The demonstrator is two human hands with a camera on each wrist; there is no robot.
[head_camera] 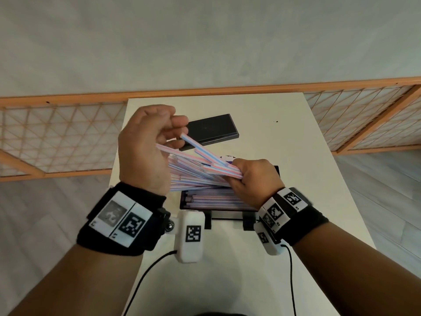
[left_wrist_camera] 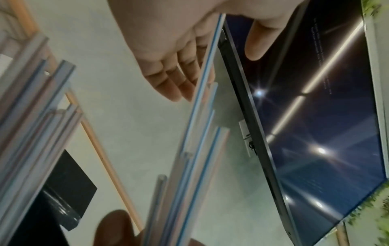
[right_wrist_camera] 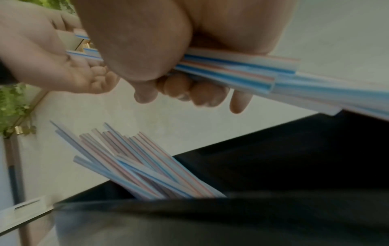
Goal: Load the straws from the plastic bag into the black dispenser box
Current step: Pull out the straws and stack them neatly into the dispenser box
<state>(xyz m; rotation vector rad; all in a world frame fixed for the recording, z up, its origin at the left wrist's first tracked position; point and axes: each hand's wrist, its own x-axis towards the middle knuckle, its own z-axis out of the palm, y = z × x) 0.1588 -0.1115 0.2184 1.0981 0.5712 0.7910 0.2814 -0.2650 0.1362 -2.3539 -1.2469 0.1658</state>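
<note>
My right hand (head_camera: 250,176) grips one end of a fanned bundle of blue, pink and white striped straws (head_camera: 205,165) just above the black dispenser box (head_camera: 182,201). More straws (head_camera: 216,198) lie lengthwise inside the box. My left hand (head_camera: 173,124) is cupped at the bundle's free ends; they rest against its palm and fingers (left_wrist_camera: 174,78), with the thumb held apart. The right wrist view shows the gripped straws (right_wrist_camera: 231,66) between thumb and curled fingers, and loose straws (right_wrist_camera: 136,166) poking out of the box (right_wrist_camera: 252,208).
The box's flat black lid (head_camera: 211,128) lies on the white table (head_camera: 296,179) behind the hands. Wooden lattice screens (head_camera: 57,137) stand on the floor to both sides. Wrist cables trail over the table's near part. A dark screen (left_wrist_camera: 315,116) hangs on the wall.
</note>
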